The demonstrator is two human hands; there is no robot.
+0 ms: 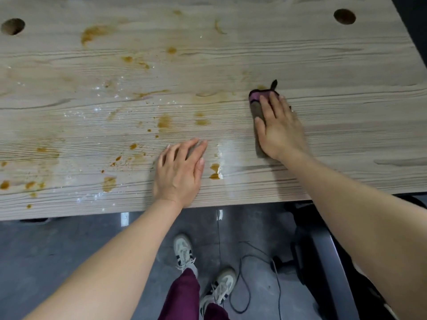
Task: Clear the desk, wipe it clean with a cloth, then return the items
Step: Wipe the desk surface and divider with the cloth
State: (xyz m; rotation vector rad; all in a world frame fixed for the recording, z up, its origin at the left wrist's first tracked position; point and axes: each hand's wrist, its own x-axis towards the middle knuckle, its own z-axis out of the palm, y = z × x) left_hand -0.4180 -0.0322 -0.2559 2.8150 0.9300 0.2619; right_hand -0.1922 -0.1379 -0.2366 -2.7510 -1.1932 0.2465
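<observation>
My right hand (280, 128) presses flat on the cloth (258, 107); my left hand (179, 168) lies open, empty, near the stained counter's (346, 88) front edge.

One desk (323, 54) with two round holes (12, 26), one cloth (257, 107), two hands (178, 172), two sneakers (183, 248)

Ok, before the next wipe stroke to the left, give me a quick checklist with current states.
1. Cloth under the right hand, pressed flat on the desk: ok.
2. Desk cleared of items: ok, none in view.
3. Left hand out of the stroke path: not ok, it lies flat just left of the cloth.
4. Brown stains gone: not ok, many remain on the left.
5. White crumbs gone: not ok.
6. Cloth clean enough underneath: cannot tell.
</observation>
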